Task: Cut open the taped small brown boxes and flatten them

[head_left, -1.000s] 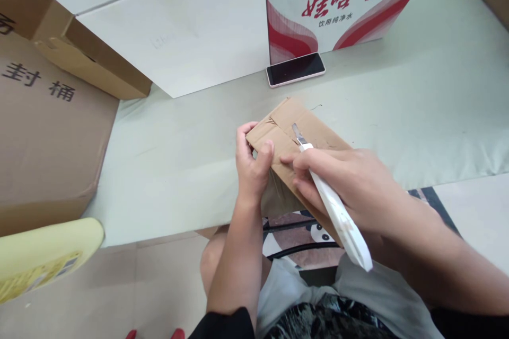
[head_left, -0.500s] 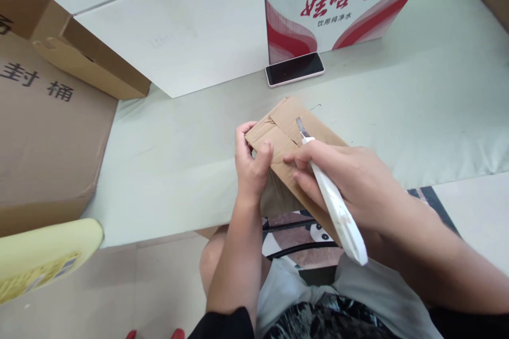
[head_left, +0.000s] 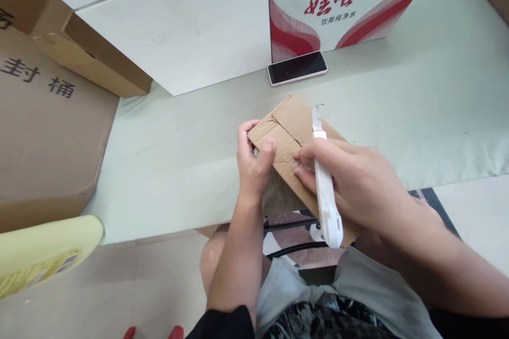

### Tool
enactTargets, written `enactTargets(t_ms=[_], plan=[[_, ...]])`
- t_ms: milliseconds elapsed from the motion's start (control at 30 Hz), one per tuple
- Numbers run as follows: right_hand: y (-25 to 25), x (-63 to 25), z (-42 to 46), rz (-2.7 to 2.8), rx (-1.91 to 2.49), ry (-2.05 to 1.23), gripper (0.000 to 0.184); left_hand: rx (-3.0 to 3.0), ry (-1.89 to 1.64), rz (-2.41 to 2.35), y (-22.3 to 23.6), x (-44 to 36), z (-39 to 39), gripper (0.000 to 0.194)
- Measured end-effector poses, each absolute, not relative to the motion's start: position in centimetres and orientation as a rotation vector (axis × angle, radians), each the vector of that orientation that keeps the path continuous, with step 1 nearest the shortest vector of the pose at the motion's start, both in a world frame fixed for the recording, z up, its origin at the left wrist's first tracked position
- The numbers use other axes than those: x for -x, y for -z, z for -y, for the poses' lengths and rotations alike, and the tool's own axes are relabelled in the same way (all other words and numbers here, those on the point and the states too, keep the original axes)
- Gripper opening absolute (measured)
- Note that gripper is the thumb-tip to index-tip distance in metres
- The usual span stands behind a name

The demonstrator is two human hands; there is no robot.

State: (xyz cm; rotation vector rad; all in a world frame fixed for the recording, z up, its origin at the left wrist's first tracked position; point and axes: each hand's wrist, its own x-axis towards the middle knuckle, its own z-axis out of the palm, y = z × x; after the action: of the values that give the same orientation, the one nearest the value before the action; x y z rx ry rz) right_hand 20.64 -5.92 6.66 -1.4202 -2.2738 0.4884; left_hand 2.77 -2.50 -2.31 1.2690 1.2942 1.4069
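A small brown cardboard box (head_left: 287,126) rests at the near edge of a pale green surface (head_left: 178,159), over my lap. My left hand (head_left: 254,161) grips its left corner, fingers closed on the cardboard. My right hand (head_left: 350,180) is closed round a white utility knife (head_left: 326,196). The knife's blade points away from me and reaches the box's far right edge. A slit runs across the box's top face, left of the blade.
A dark-screened phone (head_left: 297,68) lies behind the box, in front of a white and red printed carton (head_left: 342,0). A large white box (head_left: 175,26) and brown cartons (head_left: 47,116) stand to the left. A yellow object (head_left: 43,254) sits at the lower left.
My right hand has swung the knife: its blade moved from the slit on the box top over to the far right edge, the handle now more upright. The left hand has stayed put.
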Motion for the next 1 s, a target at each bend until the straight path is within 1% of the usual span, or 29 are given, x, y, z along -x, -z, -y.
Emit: enactTargets(t_ms=[233, 500, 767, 1000], plan=[[-6.49, -20.58, 5.41, 2.242, 1.444, -0.518, 0.018, -1.255, -1.437, -1.286, 2.44, -2.90, 2.39, 0.054], [-6.80, -20.63, 5.37, 2.248, 1.437, -0.543, 0.015, -1.244, -1.433, -1.293, 2.49, -2.89, 2.33, 0.058], [-7.27, -20.37, 5.42, 2.204, 1.422, -0.552, 0.019, -1.215, -1.443, -1.258, 2.47, -2.90, 2.20, 0.060], [-6.92, -20.56, 5.67, 2.182, 1.351, -0.508, 0.016, -1.270, -1.432, -1.260, 2.61, -2.78, 2.25, 0.057]])
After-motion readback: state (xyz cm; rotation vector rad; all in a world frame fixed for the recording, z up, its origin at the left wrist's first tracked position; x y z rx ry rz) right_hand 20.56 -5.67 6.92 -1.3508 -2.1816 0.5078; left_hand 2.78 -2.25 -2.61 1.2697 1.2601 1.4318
